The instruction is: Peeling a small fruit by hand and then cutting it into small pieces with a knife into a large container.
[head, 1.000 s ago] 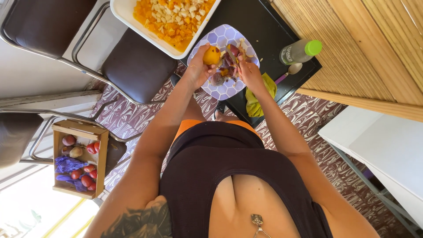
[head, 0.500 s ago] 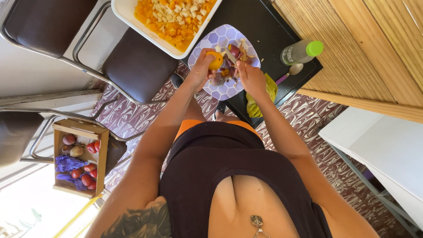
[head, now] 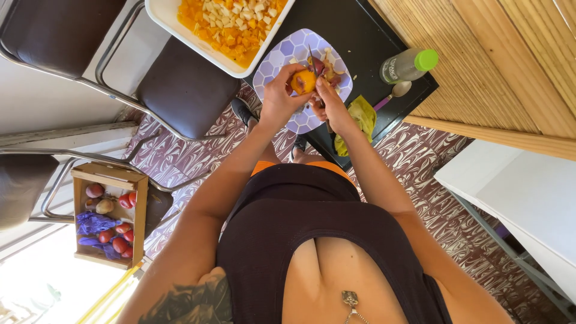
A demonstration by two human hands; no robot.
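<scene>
Fruit: I see a small round orange-yellow fruit [head: 303, 81] held up over the plate, near the middle of the black table.
Left hand: my view shows the left hand [head: 279, 99] wrapped around the fruit, fingers curled over its near side, gripping it firmly.
Right hand: the right hand [head: 332, 105] is closed on a small knife [head: 314, 65] whose blade points away from the body and lies against the fruit's right edge; the handle is hidden in the fist.
Plate: under both hands I see a white plate with a purple hexagon pattern [head: 276, 60], carrying reddish and pale peelings [head: 329, 71] on its far right part.
Tray: just beyond the plate, touching or overlapping its far rim, is a white rectangular tray [head: 174, 24] full of orange and pale diced fruit pieces [head: 237, 21].
Table: the black table [head: 354, 30] bears the plate and tray.
Bottle: a bottle with a green cap [head: 409, 65] lies on its side at the table's right edge, with a spoon [head: 393, 93] just beside it.
Cloth: a yellow-green cloth [head: 360, 117] lies at the table's near edge, by the right wrist.
Crate: well apart, on the left, I see a wooden crate [head: 111, 219] holding red and pale fruits and purple bags.
Chairs: dark padded chairs with metal frames [head: 186, 87] stand to the left of the table.
</scene>
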